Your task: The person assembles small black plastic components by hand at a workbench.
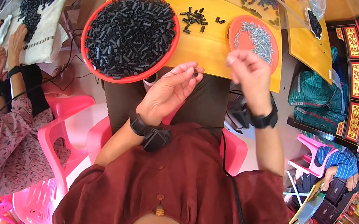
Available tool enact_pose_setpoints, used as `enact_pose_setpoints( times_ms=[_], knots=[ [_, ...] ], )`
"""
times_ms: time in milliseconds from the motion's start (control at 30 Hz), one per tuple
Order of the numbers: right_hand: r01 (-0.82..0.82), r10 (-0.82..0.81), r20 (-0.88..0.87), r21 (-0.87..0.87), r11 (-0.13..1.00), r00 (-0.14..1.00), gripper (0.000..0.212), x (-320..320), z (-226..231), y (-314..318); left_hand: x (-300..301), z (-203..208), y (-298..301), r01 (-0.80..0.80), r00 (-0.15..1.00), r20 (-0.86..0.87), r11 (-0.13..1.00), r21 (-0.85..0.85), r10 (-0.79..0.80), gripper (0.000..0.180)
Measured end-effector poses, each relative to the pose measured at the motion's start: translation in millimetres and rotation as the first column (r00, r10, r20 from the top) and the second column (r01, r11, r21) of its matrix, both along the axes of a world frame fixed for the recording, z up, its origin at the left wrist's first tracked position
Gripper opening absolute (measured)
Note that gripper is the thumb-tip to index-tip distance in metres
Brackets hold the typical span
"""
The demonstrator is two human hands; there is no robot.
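Note:
My left hand [170, 88] is palm up over my lap, just off the table's near edge. Between its thumb and fingertips is a small black plastic tube [195, 73]. My right hand [252, 74] hovers at the near side of a red plate [243, 42] strewn with small silver metal pins [263, 40]. Its thumb and forefinger are pinched together; whatever they hold is too small to make out. Left of my hands, a round red tray [175, 42] is heaped with short black plastic tubes [130, 36]. Several more loose tubes [196, 18] lie between tray and plate.
Clear plastic bins [254, 5] stand along the far side of the yellow table [211, 47]. At left, a co-worker's hands [16, 41] are by another black heap on a white cloth. Pink chairs [65, 128] and green sacks [317, 94] flank me. A cable [235, 188] runs down my right side.

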State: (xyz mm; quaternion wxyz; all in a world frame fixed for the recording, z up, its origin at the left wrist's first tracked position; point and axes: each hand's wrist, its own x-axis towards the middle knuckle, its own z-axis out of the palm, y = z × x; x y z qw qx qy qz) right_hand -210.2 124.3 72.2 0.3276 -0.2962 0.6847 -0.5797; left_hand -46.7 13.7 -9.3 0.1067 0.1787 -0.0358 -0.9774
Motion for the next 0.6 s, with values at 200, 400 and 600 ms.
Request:
enact_pose_setpoints(
  times_ms=[200,400,600],
  knots=[
    [-0.065,0.043,-0.140,-0.155,0.986,0.989,0.005,50.6,-26.5,4.3,1.4,9.1,5.9,0.012,1.000,-0.008,1.000,0.009,-0.012,0.016],
    [-0.061,-0.012,-0.446,-0.150,0.987,0.895,0.010,54.6,-29.7,4.2,3.4,12.5,8.2,0.022,1.000,-0.009,0.999,0.032,-0.022,0.015],
    [-0.072,-0.065,-0.550,-0.224,0.972,0.833,0.012,57.7,-32.7,6.1,3.2,15.5,13.1,0.062,0.998,-0.033,0.997,0.036,-0.061,0.012]
  ],
)
